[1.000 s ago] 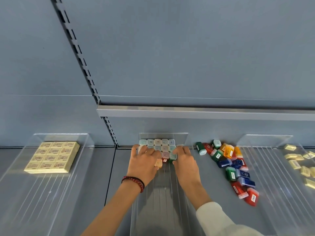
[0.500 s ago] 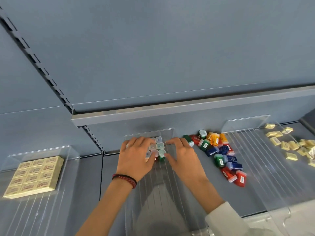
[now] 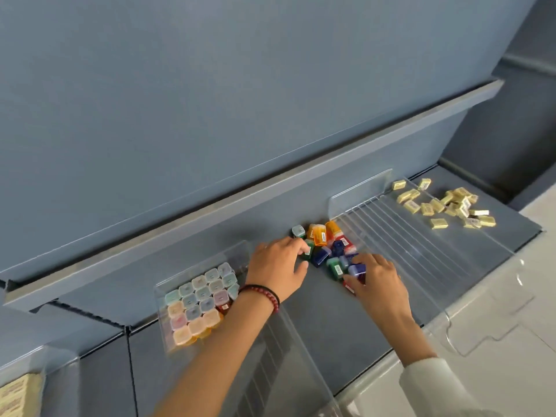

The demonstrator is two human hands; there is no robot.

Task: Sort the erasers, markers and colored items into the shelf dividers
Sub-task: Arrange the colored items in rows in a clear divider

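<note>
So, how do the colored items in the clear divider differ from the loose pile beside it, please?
The divider items stand upright in tidy rows; the pile lies jumbled on the shelf. The left hand and right hand reach the pile, not the divider items. Both: small capped containers.

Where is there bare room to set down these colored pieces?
The ribbed clear divider between the colored pile and the loose yellow erasers is bare. So is the front of the middle divider, in front of the pastel-capped rows. Crowded: the pile itself.
</note>
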